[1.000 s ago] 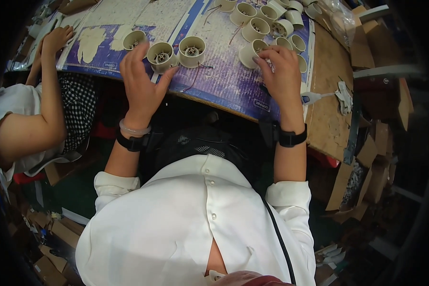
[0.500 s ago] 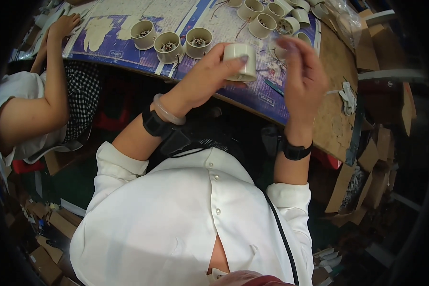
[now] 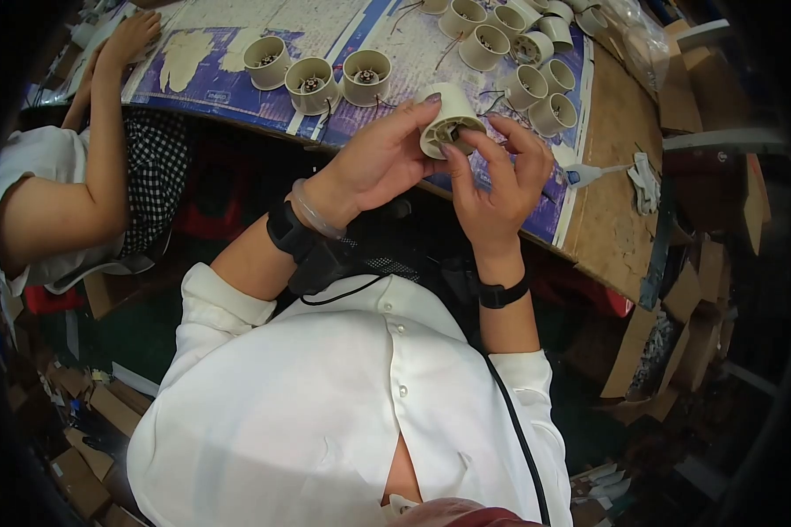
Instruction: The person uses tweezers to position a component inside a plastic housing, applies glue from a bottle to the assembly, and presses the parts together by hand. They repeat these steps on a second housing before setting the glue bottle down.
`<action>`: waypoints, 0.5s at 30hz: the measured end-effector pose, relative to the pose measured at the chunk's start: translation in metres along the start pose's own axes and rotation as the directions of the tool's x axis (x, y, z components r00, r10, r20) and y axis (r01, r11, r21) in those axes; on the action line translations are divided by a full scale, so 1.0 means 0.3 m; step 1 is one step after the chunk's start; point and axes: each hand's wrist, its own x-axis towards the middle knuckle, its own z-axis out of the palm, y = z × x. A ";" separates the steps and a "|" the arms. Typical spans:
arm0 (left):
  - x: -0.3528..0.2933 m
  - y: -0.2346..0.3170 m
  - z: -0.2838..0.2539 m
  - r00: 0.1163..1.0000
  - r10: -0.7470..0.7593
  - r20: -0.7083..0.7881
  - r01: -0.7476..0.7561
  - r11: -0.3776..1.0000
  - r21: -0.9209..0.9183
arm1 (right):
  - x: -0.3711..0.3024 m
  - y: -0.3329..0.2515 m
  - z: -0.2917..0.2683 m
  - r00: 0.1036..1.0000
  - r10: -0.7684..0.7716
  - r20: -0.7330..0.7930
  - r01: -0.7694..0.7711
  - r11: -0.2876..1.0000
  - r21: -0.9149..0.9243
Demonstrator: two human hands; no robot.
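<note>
My left hand (image 3: 387, 158) grips a cream cylindrical housing (image 3: 444, 104) just above the table's near edge. The housing is tilted, its spoked end facing down toward me. At that end the thumb and index finger of my right hand (image 3: 501, 180) come close together, touching the housing's rim and centre. A small dark spot shows by the fingertips; whether it is a part or an opening I cannot tell. Behind my left hand stand three similar housings (image 3: 311, 86) with metal parts inside. More housings with thin wires (image 3: 526, 88) are grouped beyond my right hand.
A small squeeze bottle with a thin nozzle (image 3: 580, 176) lies right of my right hand, near a white bundle (image 3: 645, 183). Cardboard boxes (image 3: 642, 351) stand off the table's right end. At the left, a co-worker's arm (image 3: 105, 132) rests on the table (image 3: 220, 101).
My right hand has come left and down to the housing. My left hand has tipped the housing so its spoked end shows. The bottle and some housings behind my right hand are uncovered.
</note>
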 end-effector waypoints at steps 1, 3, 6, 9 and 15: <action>-0.001 -0.003 0.005 1.000 0.024 -0.008 -0.024 1.000 0.014 | 0.000 0.001 0.005 1.000 -0.008 -0.013 0.008 1.000 -0.004; -0.003 -0.007 0.015 0.997 0.073 -0.021 -0.072 0.997 0.042 | 0.000 0.002 0.011 0.999 -0.024 -0.037 0.023 1.000 -0.014; -0.013 -0.005 0.047 0.993 0.104 -0.059 -0.101 0.994 0.047 | -0.005 -0.002 0.006 1.000 -0.017 -0.020 0.018 1.000 0.022; -0.014 -0.005 0.045 0.990 0.123 -0.063 -0.120 0.991 0.056 | -0.007 -0.003 0.006 1.000 -0.014 -0.004 0.014 0.999 0.047; -0.018 0.000 0.024 0.992 0.122 0.022 -0.123 0.988 0.093 | -0.012 0.007 0.006 0.999 -0.042 0.022 0.040 0.996 0.074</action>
